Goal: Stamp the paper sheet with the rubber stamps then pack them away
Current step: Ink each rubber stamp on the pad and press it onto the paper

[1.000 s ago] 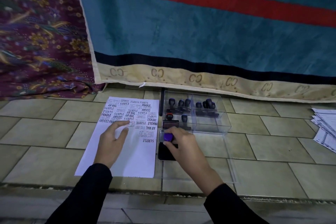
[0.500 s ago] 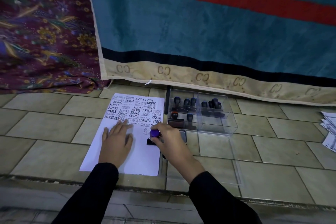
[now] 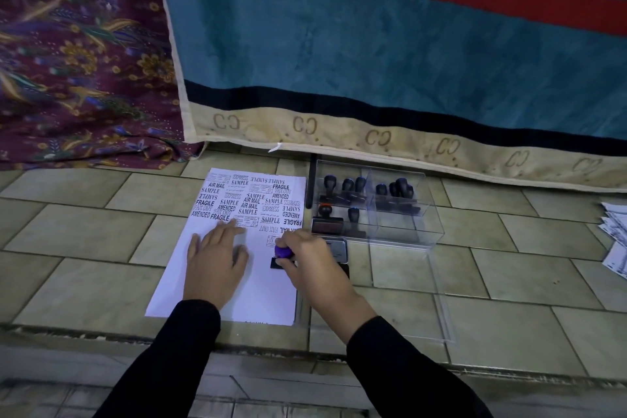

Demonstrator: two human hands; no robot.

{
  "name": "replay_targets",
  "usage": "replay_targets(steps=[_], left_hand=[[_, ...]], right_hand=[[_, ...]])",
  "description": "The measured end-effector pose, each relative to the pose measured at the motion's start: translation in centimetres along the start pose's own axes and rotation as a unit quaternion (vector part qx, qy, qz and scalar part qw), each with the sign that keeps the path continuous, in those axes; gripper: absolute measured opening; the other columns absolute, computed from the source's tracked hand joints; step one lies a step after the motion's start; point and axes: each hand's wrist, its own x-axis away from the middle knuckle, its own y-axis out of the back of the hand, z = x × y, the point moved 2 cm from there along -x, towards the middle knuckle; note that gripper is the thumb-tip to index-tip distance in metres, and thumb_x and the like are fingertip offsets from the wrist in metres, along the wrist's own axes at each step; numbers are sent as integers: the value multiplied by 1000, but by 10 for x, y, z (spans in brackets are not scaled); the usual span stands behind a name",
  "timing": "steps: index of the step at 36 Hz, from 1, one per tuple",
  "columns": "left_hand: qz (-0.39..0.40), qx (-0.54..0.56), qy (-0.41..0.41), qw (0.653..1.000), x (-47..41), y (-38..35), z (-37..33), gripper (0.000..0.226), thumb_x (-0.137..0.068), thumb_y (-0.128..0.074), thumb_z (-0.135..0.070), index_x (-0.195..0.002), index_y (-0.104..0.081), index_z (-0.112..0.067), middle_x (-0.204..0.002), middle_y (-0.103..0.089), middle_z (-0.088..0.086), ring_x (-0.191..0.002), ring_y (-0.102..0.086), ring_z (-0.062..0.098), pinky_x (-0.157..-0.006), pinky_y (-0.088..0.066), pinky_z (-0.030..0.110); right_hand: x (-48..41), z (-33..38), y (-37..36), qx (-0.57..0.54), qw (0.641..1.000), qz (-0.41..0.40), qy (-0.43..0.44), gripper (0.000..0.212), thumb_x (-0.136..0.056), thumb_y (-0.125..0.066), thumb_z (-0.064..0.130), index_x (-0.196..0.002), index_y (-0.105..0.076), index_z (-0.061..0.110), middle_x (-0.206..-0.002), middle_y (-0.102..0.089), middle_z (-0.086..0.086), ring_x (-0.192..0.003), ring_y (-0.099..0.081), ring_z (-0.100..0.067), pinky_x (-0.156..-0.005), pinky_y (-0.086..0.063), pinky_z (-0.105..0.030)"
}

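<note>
At the far left I see a purple patterned cloth [image 3: 78,61] bunched down onto the tiled floor [image 3: 84,237]. Next comes the paper sheet [image 3: 264,299], lying flat on the tiles, its far half crowded with printed marks and its near half blank. My view has the left hand [image 3: 217,261] spread flat on the sheet, fingers straight, pressing it down and holding nothing. Just right of it, the right hand [image 3: 315,265] curls its fingers round the purple knob of a rubber stamp [image 3: 283,252], whose dark base sits on the sheet just below the last marks. An ink pad [image 3: 337,249] lies partly hidden behind that hand, beside the sheet's right edge. Beyond it stands a clear box [image 3: 407,231] with more stamps [image 3: 349,185] upright in its compartments, and a clear lid [image 3: 437,309] lies flat on the floor nearer me. A stack of papers [image 3: 614,234] sits at the far right edge.
</note>
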Motion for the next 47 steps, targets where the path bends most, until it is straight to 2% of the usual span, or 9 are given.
replay_targets(steps=[6,15,19,21,23,29,36,40,47], left_hand=[[1,-13,41,999,-5,0,-14,33,-84,-53,-17,-116,-53,-17,-132,-52,2,-122,-45,24,-113,-17,48],[-28,-2,31,999,0,-5,-13,38,-78,-38,-27,-112,-53,-17,-133,-52,1,-125,-44,22,-113,-13,48],[-29,-6,31,999,0,-7,-12,30,-84,-49,-18,-114,-52,-17,-134,-51,1,-125,-43,22,-114,-13,49],[-30,-2,34,999,0,-7,-12,30,-84,-51,-16,-114,-52,-17,-134,-51,1,-126,-43,22,-114,-13,48],[-30,1,35,999,0,-7,-12,30,-84,-50,-15,-114,-52,-17,-134,-51,1,-126,-42,21,-115,-12,48],[-33,-2,33,999,0,-7,-13,30,-84,-51,-14,-113,-53,-15,-134,-51,1,-126,-43,22,-114,-14,49],[-32,-2,35,999,0,-8,-12,30,-84,-51,-14,-114,-53,-17,-133,-51,0,-125,-44,22,-114,-14,49],[-31,-1,37,999,0,-7,-12,29,-84,-51,-14,-113,-53,-17,-134,-51,0,-125,-44,21,-115,-14,48],[-35,0,37,999,0,-7,-12,29,-83,-52,-13,-112,-53,-17,-132,-53,0,-125,-45,21,-114,-15,48]], right_hand=[[1,1,-1,-1,1000,-8,-5,14,-84,-61,4,-98,-58,7,-99,-60,-10,-87,-59,-24,-74,-51,-32],[-9,-5,4,-40,998,-3,-43,15,-84,-64,9,-97,-60,6,-101,-63,-13,-89,-60,-25,-80,-53,-40],[-15,-8,19,-92,993,7,-79,23,-82,-68,14,-105,-62,14,-98,-65,-5,-78,-57,-11,-69,-48,-15],[-18,-12,38,-151,981,-42,-110,25,-82,-69,17,-107,-63,17,-86,-63,6,-68,-55,0,-61,-42,-4],[-20,-19,65,-183,968,-111,-132,26,-82,-69,19,-108,-63,19,-83,-63,11,-70,-57,2,-63,-46,-7],[-23,-67,143,-80,951,-247,-166,29,-86,-63,16,-115,-60,15,-111,-61,-1,-86,-62,-7,-79,-50,-18],[-22,-128,137,-29,943,-167,-287,30,-84,-65,10,-112,-56,8,-93,-59,-1,-83,-56,-16,-59,-40,-16],[-24,-138,121,-7,945,-133,-299,18,-79,-70,13,-92,-58,16,-90,-64,-5,-88,-63,-23,-75,-50,-28],[-28,-127,121,44,954,-52,-292,7,-82,-68,13,-88,-64,10,-84,-58,-5,-80,-53,-18,-72,-40,-25]])
